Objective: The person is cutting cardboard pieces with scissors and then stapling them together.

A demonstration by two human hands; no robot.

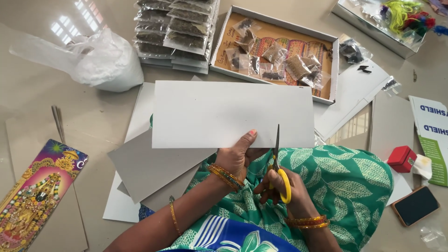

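Note:
A large grey-white cardboard sheet is held flat over my lap. My left hand grips its near edge, thumb on top. My right hand holds yellow-handled scissors, fingers through the loops. The blades point away from me and bite into the sheet's near edge just right of my left thumb. Both wrists wear gold bangles. My knee under green leaf-print cloth lies below the sheet.
More grey card sheets lie underneath at left. A shallow box of small seed packets, stacked packets, a white plastic bag, a colourful religious picture, a red box and a phone surround me.

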